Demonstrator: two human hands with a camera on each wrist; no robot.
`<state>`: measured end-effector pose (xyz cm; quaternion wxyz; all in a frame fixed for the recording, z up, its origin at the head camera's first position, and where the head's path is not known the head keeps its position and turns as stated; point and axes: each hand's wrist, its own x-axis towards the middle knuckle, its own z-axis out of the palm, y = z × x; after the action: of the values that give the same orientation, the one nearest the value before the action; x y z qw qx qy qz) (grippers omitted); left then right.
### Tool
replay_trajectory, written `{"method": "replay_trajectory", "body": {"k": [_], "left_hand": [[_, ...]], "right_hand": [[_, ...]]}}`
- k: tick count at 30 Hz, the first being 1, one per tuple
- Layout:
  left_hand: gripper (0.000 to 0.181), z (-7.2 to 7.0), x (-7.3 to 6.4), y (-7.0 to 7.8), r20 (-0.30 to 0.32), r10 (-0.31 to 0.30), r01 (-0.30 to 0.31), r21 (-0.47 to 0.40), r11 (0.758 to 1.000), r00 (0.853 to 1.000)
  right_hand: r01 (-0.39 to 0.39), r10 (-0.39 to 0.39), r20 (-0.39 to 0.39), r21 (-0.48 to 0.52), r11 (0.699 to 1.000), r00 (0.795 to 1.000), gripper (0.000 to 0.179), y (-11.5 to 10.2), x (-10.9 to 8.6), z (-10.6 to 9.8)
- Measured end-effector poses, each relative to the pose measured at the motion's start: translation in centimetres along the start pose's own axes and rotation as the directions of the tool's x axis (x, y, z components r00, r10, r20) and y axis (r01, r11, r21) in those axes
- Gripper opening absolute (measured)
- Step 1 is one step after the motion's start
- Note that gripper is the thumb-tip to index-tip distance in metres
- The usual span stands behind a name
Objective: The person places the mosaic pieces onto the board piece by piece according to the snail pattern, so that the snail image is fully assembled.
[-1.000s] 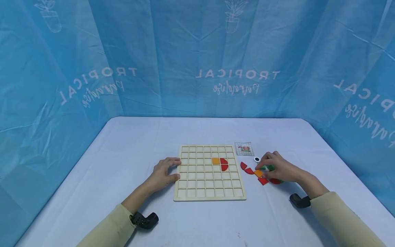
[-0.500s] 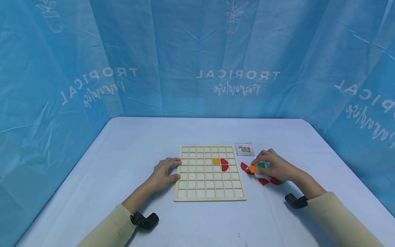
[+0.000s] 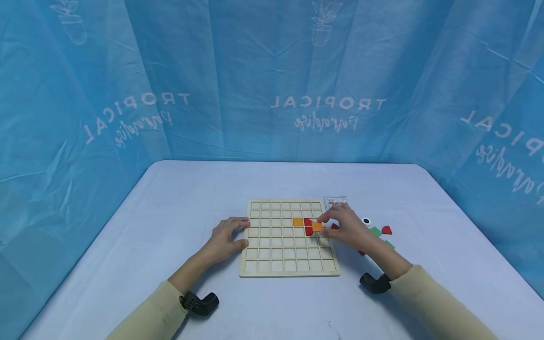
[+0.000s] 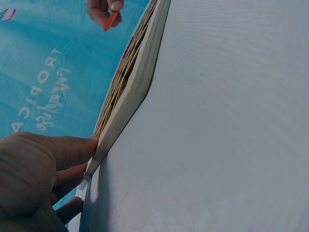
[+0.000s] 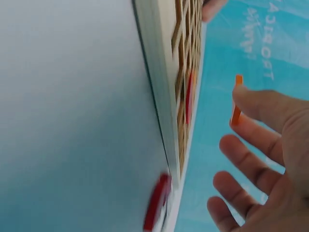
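My right hand [image 3: 346, 227] pinches an orange square tile [image 3: 317, 227] by its edge between thumb and fingers. It holds the tile over the right part of a wooden grid board [image 3: 269, 253], overlapping two red rounded tiles [image 3: 308, 231] in the head view. In the right wrist view the orange tile [image 5: 236, 104] is edge-on, raised above the board, with the other fingers spread apart. Another orange square tile [image 3: 298, 222] lies in a cell just left of the red ones. My left hand [image 3: 228, 237] rests on the board's left edge, thumb and fingers apart along it.
Right of the board lie loose pieces: a white eye disc [image 3: 366, 221], a green tile [image 3: 376, 231], a red piece [image 3: 386, 230] and others partly hidden by the right hand. A printed grid card [image 3: 334, 200] sits behind that hand. Blue curtains surround the white table.
My right hand has picked up the orange square tile from the loose pieces and carried it left over the board. The left hand stays at the board's edge.
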<state>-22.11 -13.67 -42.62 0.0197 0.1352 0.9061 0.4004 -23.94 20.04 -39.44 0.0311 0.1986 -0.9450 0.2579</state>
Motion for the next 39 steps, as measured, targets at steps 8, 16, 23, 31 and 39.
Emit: {"method": "replay_trajectory", "body": {"k": [8, 16, 23, 31, 39], "left_hand": [[0.045, 0.1, 0.1, -0.2, -0.005, -0.003, 0.003, -0.003, 1.0, 1.0], [0.045, 0.1, 0.1, -0.2, -0.001, -0.002, 0.002, -0.012, 1.0, 1.0], [0.046, 0.0, 0.1, -0.1, 0.003, -0.005, 0.005, -0.013, 1.0, 1.0], [0.046, 0.1, 0.2, -0.3, 0.002, -0.022, 0.022, -0.008, 1.0, 1.0], [0.046, 0.2, 0.2, -0.3, -0.004, -0.021, 0.021, -0.004, 1.0, 1.0]], "right_hand": [[-0.011, 0.01, -0.035, -0.01, 1.0, 0.999, 0.025, -1.7, 1.3, 2.2], [0.013, -0.014, -0.01, -0.029, 0.999, 1.0, 0.025, -2.1, 2.2, 3.2], [0.003, -0.003, 0.011, -0.061, 0.998, 1.0, 0.026, -2.1, 2.4, 3.6], [0.026, -0.025, 0.009, -0.085, 0.996, 1.0, 0.023, -2.2, 2.3, 3.8], [0.031, -0.03, 0.01, -0.083, 0.996, 0.999, 0.024, -2.2, 2.3, 3.8]]}}
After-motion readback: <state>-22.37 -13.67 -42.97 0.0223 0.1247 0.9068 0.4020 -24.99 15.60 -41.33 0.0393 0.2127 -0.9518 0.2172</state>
